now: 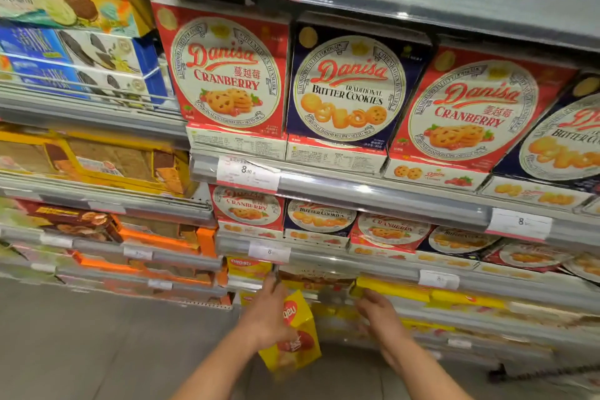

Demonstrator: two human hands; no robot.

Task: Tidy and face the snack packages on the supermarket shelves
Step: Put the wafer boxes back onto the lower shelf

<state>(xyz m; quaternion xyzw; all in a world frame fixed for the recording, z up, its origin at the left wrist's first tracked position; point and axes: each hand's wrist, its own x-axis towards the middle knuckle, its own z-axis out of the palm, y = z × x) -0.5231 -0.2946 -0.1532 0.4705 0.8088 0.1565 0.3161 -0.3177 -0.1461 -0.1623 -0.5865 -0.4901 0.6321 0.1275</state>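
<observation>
My left hand (266, 315) grips a yellow snack package (297, 334) with a red logo, held tilted in front of a low shelf. My right hand (378, 312) reaches toward the same low shelf, its fingers near a row of yellow packages (393, 291); whether it holds anything is blurred. More yellow packages (248, 266) stand on the shelf just above my left hand.
Red cranberry cookie boxes (227, 68) and blue butter cookie boxes (350, 88) fill the shelves above. Grey shelf rails with price tags (248, 172) jut forward. Wafer and biscuit boxes (97, 162) fill the left bay. Grey floor (97, 334) lies below left.
</observation>
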